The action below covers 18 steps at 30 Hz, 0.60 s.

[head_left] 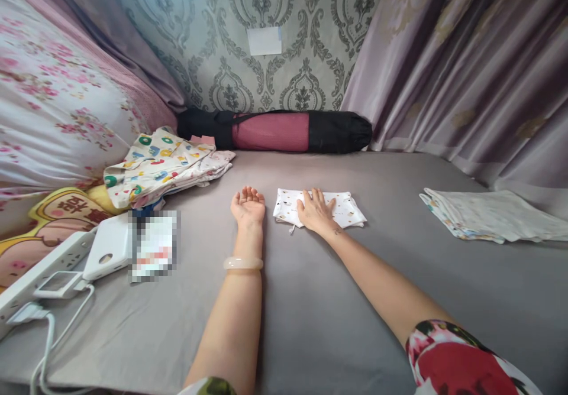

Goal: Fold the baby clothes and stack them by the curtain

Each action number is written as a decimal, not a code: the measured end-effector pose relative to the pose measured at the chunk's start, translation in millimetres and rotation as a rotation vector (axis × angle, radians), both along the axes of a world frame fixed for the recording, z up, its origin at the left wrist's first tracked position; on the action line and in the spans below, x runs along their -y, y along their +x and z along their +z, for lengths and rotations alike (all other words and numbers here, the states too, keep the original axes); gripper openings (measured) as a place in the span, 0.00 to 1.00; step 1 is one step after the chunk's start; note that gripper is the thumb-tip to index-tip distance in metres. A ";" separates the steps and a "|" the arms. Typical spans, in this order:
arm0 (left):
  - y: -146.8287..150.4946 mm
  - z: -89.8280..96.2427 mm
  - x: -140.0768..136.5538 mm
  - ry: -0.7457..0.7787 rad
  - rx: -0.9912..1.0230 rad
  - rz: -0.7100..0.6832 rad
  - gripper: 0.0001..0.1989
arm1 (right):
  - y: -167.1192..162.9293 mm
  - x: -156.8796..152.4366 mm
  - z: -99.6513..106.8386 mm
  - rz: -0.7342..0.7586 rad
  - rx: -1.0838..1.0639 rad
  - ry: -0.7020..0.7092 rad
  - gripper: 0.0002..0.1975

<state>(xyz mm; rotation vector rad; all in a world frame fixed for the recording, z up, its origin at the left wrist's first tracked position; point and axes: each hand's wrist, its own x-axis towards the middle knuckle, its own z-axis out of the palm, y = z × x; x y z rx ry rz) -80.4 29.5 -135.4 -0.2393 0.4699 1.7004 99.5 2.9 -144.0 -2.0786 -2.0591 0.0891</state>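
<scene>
My right hand (316, 210) lies flat, fingers spread, on a small folded white cloth with tiny prints (348, 209) on the grey bed sheet (310, 300). My left hand (248, 204) rests palm up on the sheet just left of that cloth, fingers slightly curled and holding nothing. A pale bangle (242, 262) circles my left wrist.
A pile of printed clothes (164, 164) lies at the left, by a floral pillow (53, 105). A black and pink rolled bag (275, 130) sits against the wall. Folded pale cloths (492, 214) lie at the right below curtains. A power strip (39, 271) and charger with cables are at front left.
</scene>
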 end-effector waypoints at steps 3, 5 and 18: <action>0.2 0.5 0.6 0.001 0.001 0.000 0.12 | 0.5 -1.2 1.5 0.001 0.006 -0.014 0.27; 0.3 0.9 1.0 -0.001 0.002 -0.005 0.12 | 0.9 -1.7 3.6 0.004 -0.002 -0.035 0.27; 1.0 0.4 1.9 0.013 -0.005 0.002 0.10 | -31.3 -3.0 5.9 0.212 -0.017 0.056 0.29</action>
